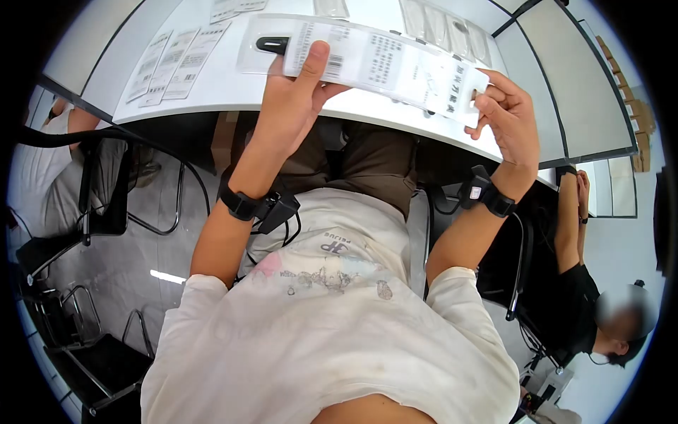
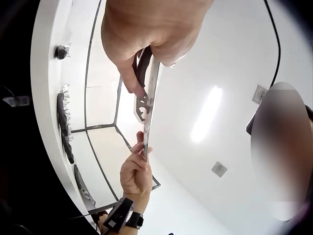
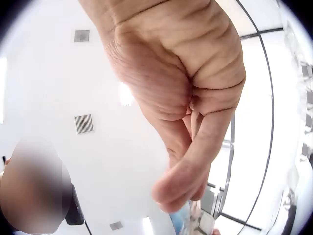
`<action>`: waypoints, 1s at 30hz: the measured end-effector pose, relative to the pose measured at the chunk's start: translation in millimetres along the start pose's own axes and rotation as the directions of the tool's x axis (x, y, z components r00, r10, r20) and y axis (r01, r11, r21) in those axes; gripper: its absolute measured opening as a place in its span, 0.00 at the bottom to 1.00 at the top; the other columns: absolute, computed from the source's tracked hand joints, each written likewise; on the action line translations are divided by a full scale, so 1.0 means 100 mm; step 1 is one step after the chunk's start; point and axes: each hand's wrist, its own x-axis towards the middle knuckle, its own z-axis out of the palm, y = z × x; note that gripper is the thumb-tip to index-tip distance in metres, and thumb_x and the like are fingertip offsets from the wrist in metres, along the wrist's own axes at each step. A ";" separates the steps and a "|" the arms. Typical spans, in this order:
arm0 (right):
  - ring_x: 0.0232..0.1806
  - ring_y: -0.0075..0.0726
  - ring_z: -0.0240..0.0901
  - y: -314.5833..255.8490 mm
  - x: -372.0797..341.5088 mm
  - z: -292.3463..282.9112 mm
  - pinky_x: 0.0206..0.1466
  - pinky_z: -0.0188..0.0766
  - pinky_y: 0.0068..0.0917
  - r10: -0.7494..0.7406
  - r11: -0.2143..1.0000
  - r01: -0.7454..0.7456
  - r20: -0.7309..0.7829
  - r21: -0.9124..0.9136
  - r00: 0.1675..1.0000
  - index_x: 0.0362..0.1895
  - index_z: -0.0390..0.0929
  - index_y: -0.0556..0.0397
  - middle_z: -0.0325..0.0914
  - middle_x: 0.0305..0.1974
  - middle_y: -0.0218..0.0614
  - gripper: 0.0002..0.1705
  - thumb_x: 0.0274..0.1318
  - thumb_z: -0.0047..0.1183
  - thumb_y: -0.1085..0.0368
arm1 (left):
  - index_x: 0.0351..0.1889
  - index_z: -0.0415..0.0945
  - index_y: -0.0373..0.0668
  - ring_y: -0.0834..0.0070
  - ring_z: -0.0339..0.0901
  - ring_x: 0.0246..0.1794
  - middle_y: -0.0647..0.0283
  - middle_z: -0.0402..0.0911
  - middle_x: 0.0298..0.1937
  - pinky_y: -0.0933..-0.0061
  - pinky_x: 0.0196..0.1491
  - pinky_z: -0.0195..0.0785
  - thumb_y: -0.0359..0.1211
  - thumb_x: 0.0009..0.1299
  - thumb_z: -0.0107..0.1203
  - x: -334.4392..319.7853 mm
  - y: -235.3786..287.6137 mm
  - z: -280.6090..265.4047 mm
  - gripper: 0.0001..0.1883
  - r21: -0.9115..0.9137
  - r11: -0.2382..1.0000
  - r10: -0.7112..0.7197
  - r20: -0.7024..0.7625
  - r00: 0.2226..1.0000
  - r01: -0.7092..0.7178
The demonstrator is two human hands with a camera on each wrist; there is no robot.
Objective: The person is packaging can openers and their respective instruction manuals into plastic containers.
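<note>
A long clear package with a printed white card (image 1: 385, 63) is held up above the table edge in the head view; a black handle (image 1: 272, 45) shows through its left end. The left hand (image 1: 293, 99) grips that end, thumb on the printed face. At the other end the right hand (image 1: 510, 116) pinches the package near its hole. Seen edge-on in the left wrist view, the package (image 2: 152, 93) runs from the left hand (image 2: 151, 34) to the right hand (image 2: 137, 174). The right hand (image 3: 181, 83) hides most of the package in its wrist view.
Several printed packages (image 1: 176, 67) lie on the white table (image 1: 233, 85) at the left, and clear packaging (image 1: 445, 32) lies at the back right. Partition panels (image 1: 575, 85) border the table. Other people sit at both sides, and chairs stand at the lower left.
</note>
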 end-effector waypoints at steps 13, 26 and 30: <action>0.15 0.31 0.76 -0.11 0.11 0.47 0.18 0.66 0.24 -0.042 0.998 0.043 -0.024 0.044 0.999 0.43 0.83 0.67 0.81 0.26 0.37 0.12 0.61 0.61 0.69 | 0.72 0.56 0.35 0.57 0.77 0.62 0.45 0.73 0.64 0.52 0.64 0.74 0.48 0.79 0.51 -0.02 0.07 -0.02 0.33 0.173 0.984 0.006 0.162 0.987 -0.034; 0.26 0.34 0.76 -0.24 -1.02 -0.92 0.35 0.77 0.23 -0.421 0.684 0.458 -0.821 -0.567 -0.386 0.33 0.70 0.66 0.78 0.29 0.43 0.08 0.61 0.54 0.73 | 0.74 0.58 0.38 0.55 0.80 0.60 0.39 0.77 0.61 0.59 0.59 0.76 0.55 0.76 0.52 0.00 0.16 0.03 0.38 0.306 0.952 -0.056 0.211 0.976 -0.011; 0.26 0.41 0.79 0.33 -1.25 -1.76 0.36 0.83 0.28 -0.322 0.770 0.428 -0.867 -0.473 -0.379 0.32 0.69 0.71 0.78 0.30 0.48 0.09 0.57 0.55 0.76 | 0.71 0.63 0.39 0.57 0.83 0.55 0.43 0.81 0.56 0.61 0.56 0.76 0.45 0.77 0.53 0.00 0.05 -0.01 0.30 0.226 0.973 -0.072 0.157 0.985 0.035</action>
